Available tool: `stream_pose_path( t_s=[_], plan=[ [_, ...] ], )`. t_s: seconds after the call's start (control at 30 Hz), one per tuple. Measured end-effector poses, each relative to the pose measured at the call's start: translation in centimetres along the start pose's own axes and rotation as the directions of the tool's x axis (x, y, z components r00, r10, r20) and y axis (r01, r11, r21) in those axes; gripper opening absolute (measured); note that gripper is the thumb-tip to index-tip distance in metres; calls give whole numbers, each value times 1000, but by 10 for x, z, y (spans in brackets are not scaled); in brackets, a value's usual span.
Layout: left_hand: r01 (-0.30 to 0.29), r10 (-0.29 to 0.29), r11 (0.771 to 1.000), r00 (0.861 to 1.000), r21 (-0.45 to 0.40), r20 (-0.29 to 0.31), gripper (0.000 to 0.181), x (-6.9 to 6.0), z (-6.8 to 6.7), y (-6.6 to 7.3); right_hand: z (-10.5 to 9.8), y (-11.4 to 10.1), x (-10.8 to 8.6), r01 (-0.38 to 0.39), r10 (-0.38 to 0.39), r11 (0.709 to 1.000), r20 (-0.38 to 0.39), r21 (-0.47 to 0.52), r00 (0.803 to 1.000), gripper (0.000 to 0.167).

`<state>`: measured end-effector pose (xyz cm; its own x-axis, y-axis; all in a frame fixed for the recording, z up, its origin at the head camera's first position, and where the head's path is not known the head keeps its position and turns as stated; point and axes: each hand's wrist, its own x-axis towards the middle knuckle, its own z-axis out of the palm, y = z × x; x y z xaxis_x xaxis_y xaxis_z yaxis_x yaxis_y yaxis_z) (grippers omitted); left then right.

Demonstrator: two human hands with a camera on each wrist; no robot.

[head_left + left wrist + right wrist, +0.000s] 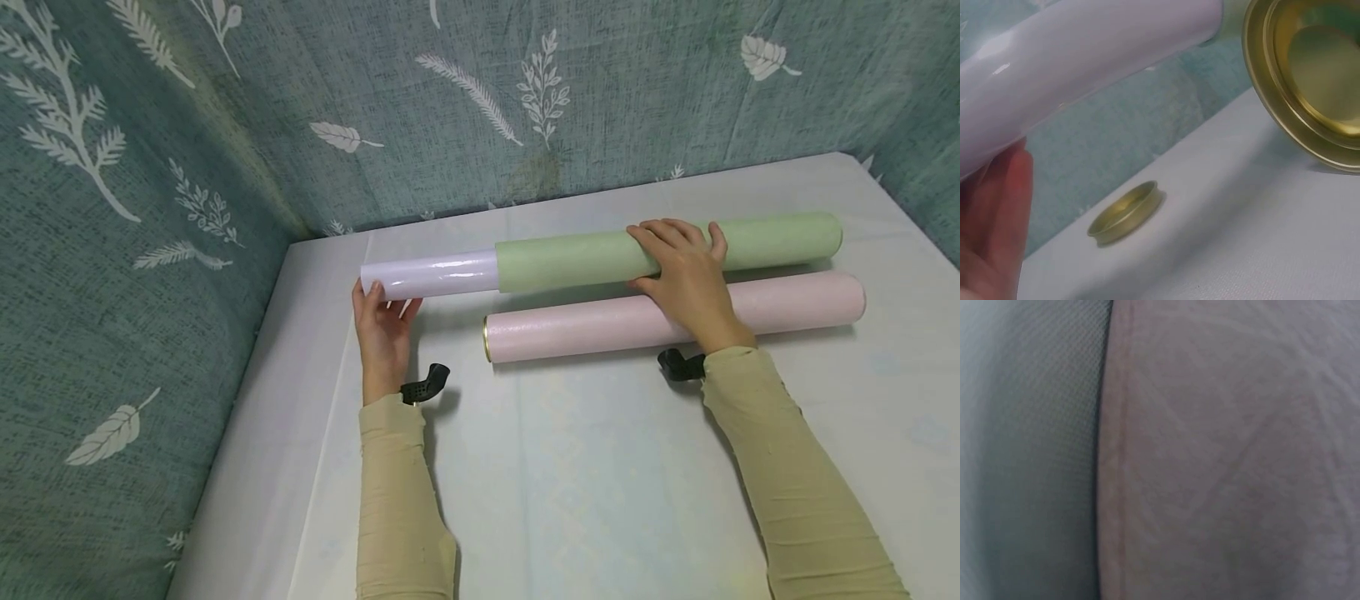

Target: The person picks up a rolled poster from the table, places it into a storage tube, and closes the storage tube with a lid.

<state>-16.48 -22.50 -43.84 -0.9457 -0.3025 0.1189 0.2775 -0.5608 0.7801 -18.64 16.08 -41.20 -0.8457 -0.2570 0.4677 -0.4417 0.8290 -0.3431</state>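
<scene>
A glossy pale lavender roll (438,275) sticks out of the left end of a long green tube (566,262). My left hand (384,346) holds the roll's far left end, thumb in front and the other fingers beneath and behind. Over the middle of the green tube, my right hand (686,279) grips it from above, fingers over the far side and thumb on the near side. A pink tube (585,331) lies just in front, under the right wrist, with a gold recessed end (1263,69) facing left. Close, dim surfaces fill the right wrist view.
A loose gold lid (1125,214) rests on the white-covered table (570,467) behind the roll, as the left wrist view shows. Green leaf-patterned fabric (420,108) rises along the back and left table edges. A black wrist camera (426,383) juts from the left sleeve.
</scene>
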Motion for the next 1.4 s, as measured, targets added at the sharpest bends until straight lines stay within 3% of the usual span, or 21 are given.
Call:
stream_pose_path(
  t_s=[0.2,0.57,0.8,1.03,1.4],
  plan=[
    [2,-2,1000,1000,-25,8,35,2,2,-1,0,-1,1,2,-2,1000,-9,3,1000,71],
    [29,-31,999,997,33,74,40,1,3,0,0,-2,3,9,-9,1000,-12,16,1000,72],
    [37,-40,999,996,39,80,40,0,2,0,1,-3,3,10,-10,1000,-7,16,1000,71],
    [85,-99,991,985,99,142,43,-3,5,-2,1,-1,-1,9,-9,1000,-5,9,1000,71],
    [92,-120,984,975,152,185,39,-1,7,-4,0,-1,0,20,-20,1000,-18,2,1000,71]
  ],
)
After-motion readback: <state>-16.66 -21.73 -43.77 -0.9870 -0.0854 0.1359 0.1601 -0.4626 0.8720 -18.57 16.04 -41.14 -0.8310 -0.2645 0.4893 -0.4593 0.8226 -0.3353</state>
